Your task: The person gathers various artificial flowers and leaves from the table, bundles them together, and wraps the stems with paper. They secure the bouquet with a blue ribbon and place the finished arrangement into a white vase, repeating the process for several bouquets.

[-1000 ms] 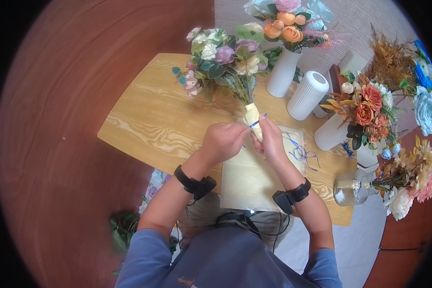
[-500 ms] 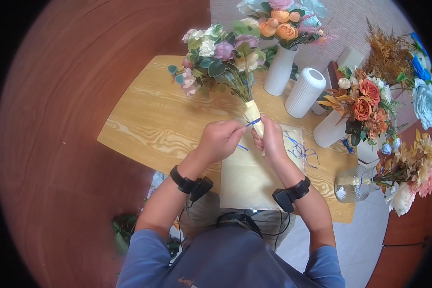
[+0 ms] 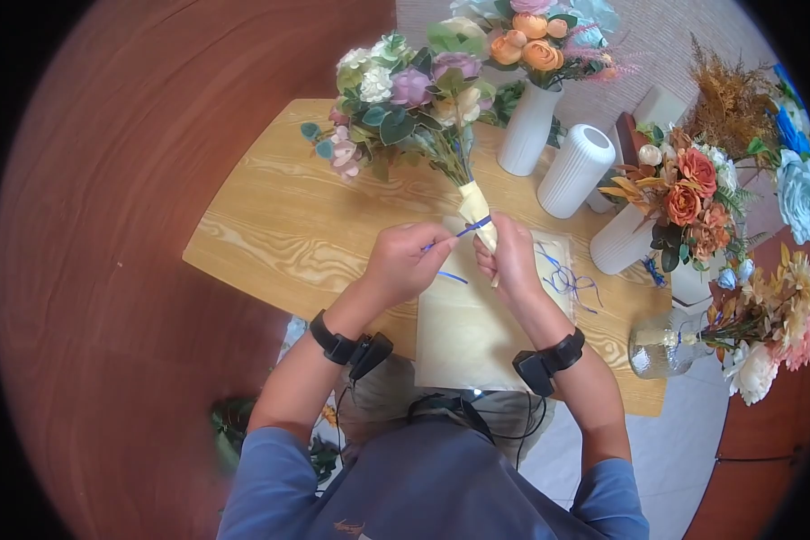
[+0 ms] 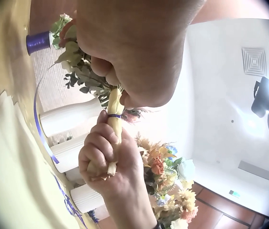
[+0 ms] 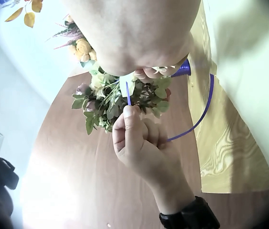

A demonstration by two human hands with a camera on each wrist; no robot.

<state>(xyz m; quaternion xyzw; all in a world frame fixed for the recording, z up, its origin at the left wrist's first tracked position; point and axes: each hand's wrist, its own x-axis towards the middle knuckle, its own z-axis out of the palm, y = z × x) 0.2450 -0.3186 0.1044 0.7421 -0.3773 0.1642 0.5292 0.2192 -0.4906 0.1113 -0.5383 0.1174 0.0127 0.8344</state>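
A bouquet (image 3: pixel 411 88) of white, purple and pink flowers has its stems wrapped in pale yellow paper (image 3: pixel 475 203). Around the wrap runs a blue ribbon (image 3: pixel 479 223). The right hand (image 3: pixel 516 259) grips the wrapped stems just below and beside the band, fingers curled round them in the left wrist view. Between thumb and fingers the left hand (image 3: pixel 403 263) pinches the ribbon, which stretches taut from the wrap; in the right wrist view the ribbon's loose length (image 5: pixel 205 109) hangs in a curve behind that hand (image 5: pixel 141 138).
A pale sheet (image 3: pixel 468 342) lies on the wooden table (image 3: pixel 270 198) with loose blue ribbon (image 3: pixel 567 281) on it. White vases (image 3: pixel 577 171) with and without flowers and a glass jar (image 3: pixel 654 347) stand at the right. A ribbon spool (image 4: pixel 38 43) shows in the left wrist view.
The left hand has drawn away from the wrap to the left, and more ribbon shows between the two hands. The right hand still holds the stems; the flower heads have shifted slightly left.
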